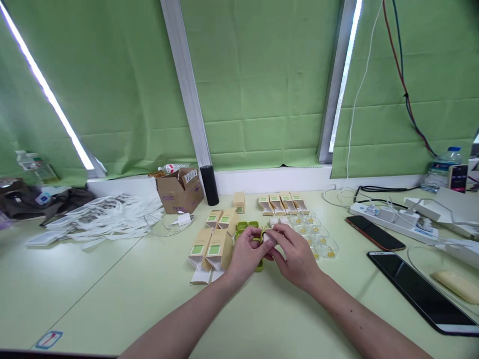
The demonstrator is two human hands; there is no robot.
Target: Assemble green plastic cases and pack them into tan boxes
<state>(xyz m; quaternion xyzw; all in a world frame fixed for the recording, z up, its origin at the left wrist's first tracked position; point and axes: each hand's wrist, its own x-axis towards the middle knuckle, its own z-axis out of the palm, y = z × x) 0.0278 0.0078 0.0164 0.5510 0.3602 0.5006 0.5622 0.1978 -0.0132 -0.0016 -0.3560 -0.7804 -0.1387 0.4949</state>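
On pale desk [149, 294], both hands, left hand [247, 252], right hand [295, 254], pinching small white piece [268, 238]

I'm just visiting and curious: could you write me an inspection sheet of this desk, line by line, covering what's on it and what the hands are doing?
Surface: pale green table, crowded at the back.
Job's things: small white piece held over green cases; tan boxes to the left, clear trays to the right.
Clutter: cardboard box, white strips, black cylinder, two phones, tablet, bottle.
Grip: left hand and right hand both pinch the white piece.
Cables: power strip with plugs; wires hang down the blind.
Surroundings: green blinds, window frames.
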